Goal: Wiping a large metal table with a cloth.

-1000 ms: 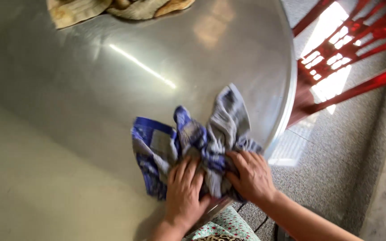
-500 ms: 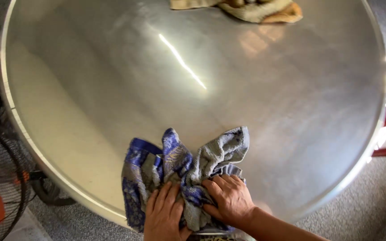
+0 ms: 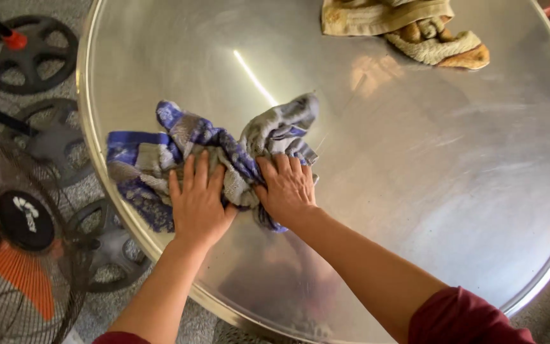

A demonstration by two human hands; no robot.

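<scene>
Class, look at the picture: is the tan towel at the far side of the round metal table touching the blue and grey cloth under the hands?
No: the tan towel lies apart from the blue and grey cloth, with bare metal table between them.
</scene>
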